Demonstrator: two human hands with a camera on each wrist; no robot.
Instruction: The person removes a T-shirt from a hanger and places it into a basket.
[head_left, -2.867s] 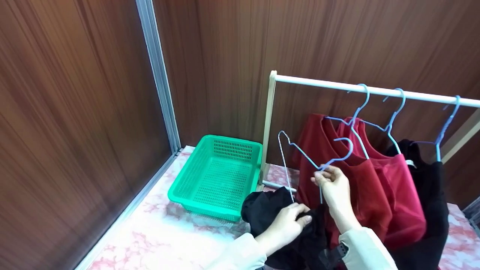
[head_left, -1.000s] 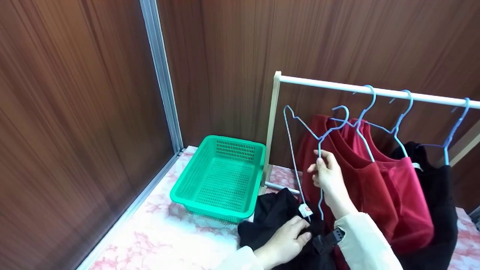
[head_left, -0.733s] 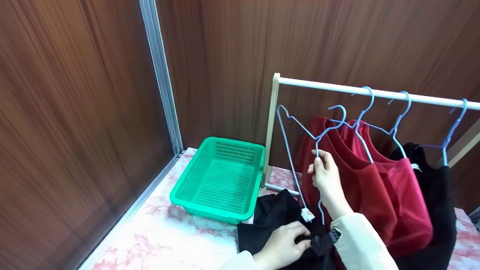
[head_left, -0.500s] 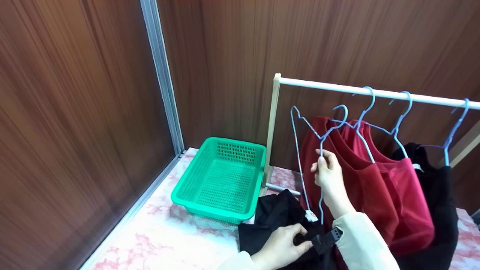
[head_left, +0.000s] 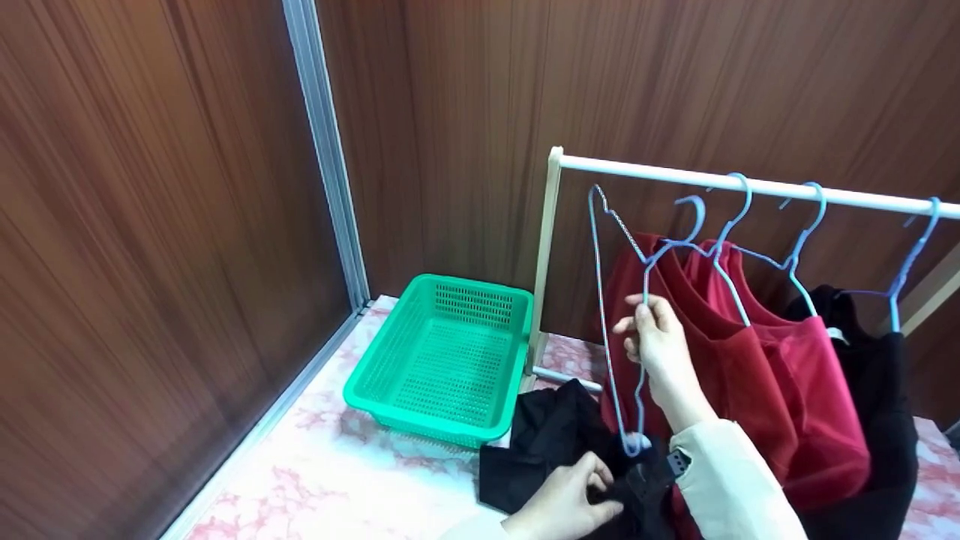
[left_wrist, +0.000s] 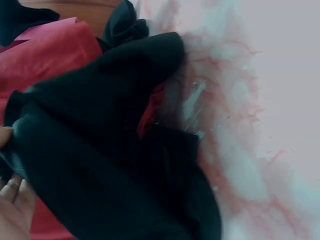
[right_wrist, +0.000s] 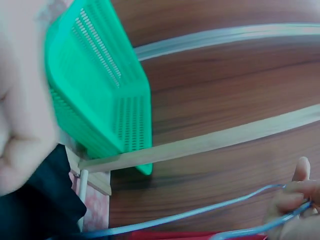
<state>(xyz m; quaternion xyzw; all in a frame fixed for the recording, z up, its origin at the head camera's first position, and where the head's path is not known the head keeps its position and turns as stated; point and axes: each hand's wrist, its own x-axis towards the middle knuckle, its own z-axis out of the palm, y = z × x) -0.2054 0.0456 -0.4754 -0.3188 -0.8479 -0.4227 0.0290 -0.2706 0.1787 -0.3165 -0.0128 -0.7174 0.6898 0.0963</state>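
Observation:
My right hand (head_left: 660, 345) pinches the lower wire of a blue clothes hanger (head_left: 602, 300) in the head view; its hook points up, below the rail. The hanger's bottom end shows just above a bunched black garment (head_left: 551, 420), beside a white label partly hidden there. My left hand (head_left: 566, 499) pinches that garment's cloth between thumb and fingers. In the left wrist view the black cloth (left_wrist: 100, 150) hangs between the thumb and fingers (left_wrist: 15, 205). The right wrist view shows the hanger wire (right_wrist: 185, 215) running to the right fingers (right_wrist: 295, 205).
A green basket (head_left: 439, 435) stands left of the rack on the marbled table (head_left: 300, 480). From the white rail (head_left: 645, 171) hang a dark red garment (head_left: 750, 397), a pinkish red one (head_left: 825, 390) and a black one (head_left: 877, 420). Wooden panels (head_left: 450, 150) stand behind.
The hanger has risen in my right hand, and its bottom end now shows above the black garment. My right hand has shifted down from the hanger's neck to its lower wire. The left hand lies slightly lower.

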